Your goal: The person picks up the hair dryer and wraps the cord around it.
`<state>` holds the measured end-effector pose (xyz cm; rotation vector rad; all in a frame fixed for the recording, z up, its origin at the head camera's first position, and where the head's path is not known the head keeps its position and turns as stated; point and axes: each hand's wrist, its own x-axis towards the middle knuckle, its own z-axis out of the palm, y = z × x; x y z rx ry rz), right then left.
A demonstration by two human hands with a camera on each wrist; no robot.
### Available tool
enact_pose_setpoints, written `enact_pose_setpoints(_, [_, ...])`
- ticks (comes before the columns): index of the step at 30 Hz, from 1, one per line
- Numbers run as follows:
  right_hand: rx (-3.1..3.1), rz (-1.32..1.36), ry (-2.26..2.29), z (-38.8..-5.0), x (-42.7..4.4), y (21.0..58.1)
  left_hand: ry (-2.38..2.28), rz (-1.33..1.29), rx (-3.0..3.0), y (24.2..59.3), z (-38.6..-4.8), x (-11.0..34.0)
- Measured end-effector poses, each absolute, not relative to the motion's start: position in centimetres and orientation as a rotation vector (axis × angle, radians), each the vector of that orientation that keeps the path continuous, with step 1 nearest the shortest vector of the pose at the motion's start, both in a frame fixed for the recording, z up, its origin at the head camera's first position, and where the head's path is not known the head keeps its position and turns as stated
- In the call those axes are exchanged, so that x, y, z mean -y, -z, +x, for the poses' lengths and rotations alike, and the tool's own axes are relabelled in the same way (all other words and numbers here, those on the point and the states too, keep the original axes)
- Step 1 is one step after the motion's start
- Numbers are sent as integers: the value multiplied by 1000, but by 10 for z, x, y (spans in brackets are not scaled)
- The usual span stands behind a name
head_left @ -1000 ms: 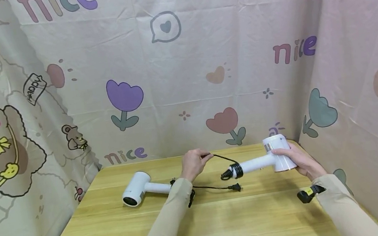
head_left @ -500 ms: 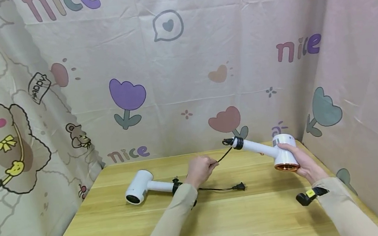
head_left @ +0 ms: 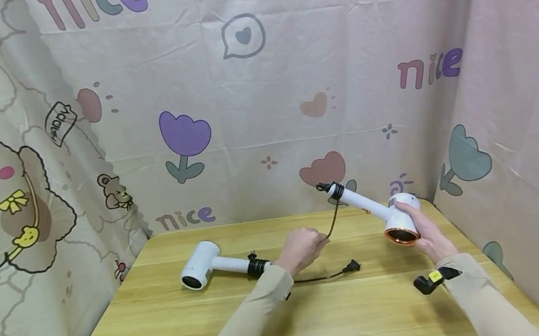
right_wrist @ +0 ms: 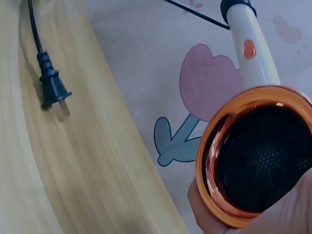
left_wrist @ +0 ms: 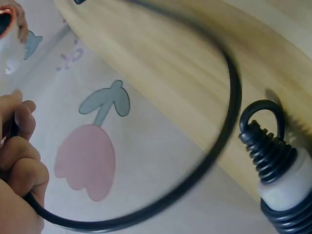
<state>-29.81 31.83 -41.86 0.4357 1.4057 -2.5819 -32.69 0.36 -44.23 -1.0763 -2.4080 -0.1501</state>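
Note:
My right hand grips the head of a white hair dryer above the table. Its copper-rimmed end faces me, and the handle slants up to the left. Black cord is wound round the handle's end. From that winding a length of cord runs down to my left hand, which holds it in curled fingers. In the left wrist view the cord bends in a wide loop. A two-pin plug lies on the table; my left wrist hides part of its cord.
A second white hair dryer lies on the wooden table to the left, black cord wound round its handle near my left wrist. A printed curtain hangs behind the table and on both sides.
My left hand has moved right and slightly nearer with the cord. The held dryer has tilted, its handle end rising and its copper rim turning into view. The plug has shifted slightly right.

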Motion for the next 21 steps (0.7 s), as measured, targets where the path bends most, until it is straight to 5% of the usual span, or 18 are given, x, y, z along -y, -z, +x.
enact_pose_setpoints(10, [-2207,725,2441,-298,-306,423,181,-1097,2346,433,-322,-5])
enact_pose_setpoints(21, [-3001,642,1960,-297,-297,425,174,-1006,2229,421,-327,-3])
